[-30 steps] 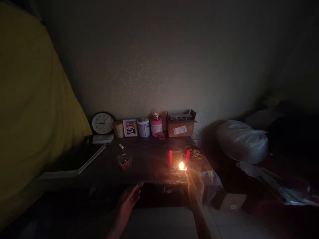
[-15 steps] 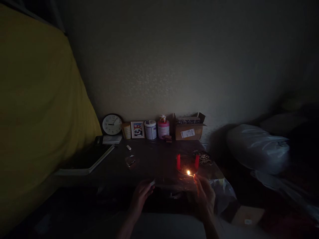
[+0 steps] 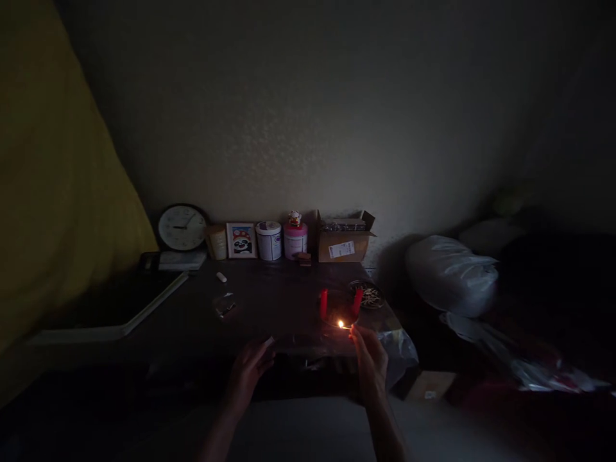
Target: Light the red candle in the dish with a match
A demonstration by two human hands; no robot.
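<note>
Right hand (image 3: 369, 359) pinches a lit match (image 3: 346, 328) opposite its flame (image 3: 341, 324), presumably against burns, red candles (image 3: 324, 303) just beyond that hand; left hand (image 3: 248, 369), well apart, grasps a small pale object (image 3: 269, 341).

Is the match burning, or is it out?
Burning: a small bright flame shows at the end of the match, away from the right hand that pinches it.

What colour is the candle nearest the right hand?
Red; the candle shows best in the head view.
</note>
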